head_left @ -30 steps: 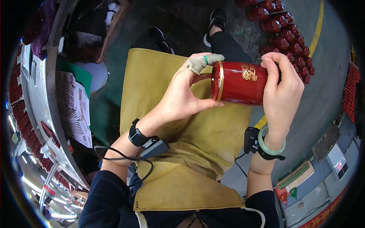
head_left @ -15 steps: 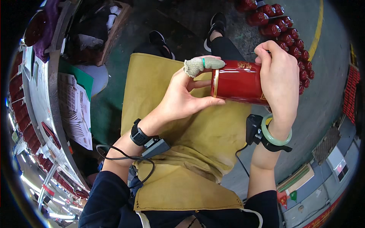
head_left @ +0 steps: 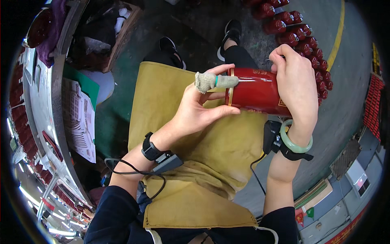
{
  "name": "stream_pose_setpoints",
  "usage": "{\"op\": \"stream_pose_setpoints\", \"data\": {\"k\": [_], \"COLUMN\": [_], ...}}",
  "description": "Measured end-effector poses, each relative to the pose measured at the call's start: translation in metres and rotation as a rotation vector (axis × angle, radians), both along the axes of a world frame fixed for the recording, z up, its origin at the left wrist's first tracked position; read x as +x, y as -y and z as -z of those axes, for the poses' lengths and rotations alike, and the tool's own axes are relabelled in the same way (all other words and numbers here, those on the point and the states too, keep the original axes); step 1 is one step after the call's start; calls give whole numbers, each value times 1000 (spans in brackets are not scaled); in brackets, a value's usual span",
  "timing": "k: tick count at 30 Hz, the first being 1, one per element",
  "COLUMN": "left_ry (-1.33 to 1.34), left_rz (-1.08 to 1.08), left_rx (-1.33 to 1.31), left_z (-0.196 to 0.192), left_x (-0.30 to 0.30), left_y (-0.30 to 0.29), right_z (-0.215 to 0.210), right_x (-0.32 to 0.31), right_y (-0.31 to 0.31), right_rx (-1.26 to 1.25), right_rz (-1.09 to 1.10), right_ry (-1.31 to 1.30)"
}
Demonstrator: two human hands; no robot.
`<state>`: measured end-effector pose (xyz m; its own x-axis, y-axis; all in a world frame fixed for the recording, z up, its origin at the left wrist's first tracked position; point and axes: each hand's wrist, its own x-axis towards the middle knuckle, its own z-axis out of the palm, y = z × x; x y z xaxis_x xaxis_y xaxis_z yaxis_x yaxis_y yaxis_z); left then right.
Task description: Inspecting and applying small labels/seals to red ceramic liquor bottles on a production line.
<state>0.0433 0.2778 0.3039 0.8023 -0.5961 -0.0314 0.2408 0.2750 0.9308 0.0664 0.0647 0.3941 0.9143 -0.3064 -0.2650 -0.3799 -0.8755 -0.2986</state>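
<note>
My left hand (head_left: 199, 107) grips a glossy dark-red cylinder (head_left: 256, 91) by its gold-banded left end, thumb on the near side. A knitted grey finger sleeve with a green band (head_left: 215, 81) covers one finger, which lies on the cylinder's upper face. The cylinder lies sideways above my yellow apron (head_left: 162, 97) and has small gold markings. At its right end, my right hand (head_left: 298, 81) is closed, with finger and thumb pinched together. A thin dark tip pokes out by those fingers; what kind of thing it is cannot be made out. My right hand hides that end.
Many similar red cylinders (head_left: 288, 38) stand in rows on the floor at the far right. On the left is a curved worktable edge (head_left: 59, 122), with printed sheets (head_left: 79, 122) and a green board (head_left: 87, 83) beside it. A wooden crate (head_left: 122, 36) sits beyond.
The cylinder has turned a little in my left hand, so its gold markings have shifted. My sleeved finger has moved nearer across its face, and another finger now shows at the far rim.
</note>
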Motion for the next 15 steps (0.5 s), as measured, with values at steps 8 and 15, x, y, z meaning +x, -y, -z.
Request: {"op": "stream_pose_setpoints", "data": {"k": [8,15], "left_ry": [22,43], "left_rz": [-39,-42], "left_rx": [54,111], "left_z": [-9,-14], "left_x": [-8,-5], "left_y": [0,1], "right_z": [1,-3], "right_x": [-17,-33], "right_y": [0,-12], "right_rx": [90,100], "right_rz": [-3,-262], "right_ry": [178,717]}}
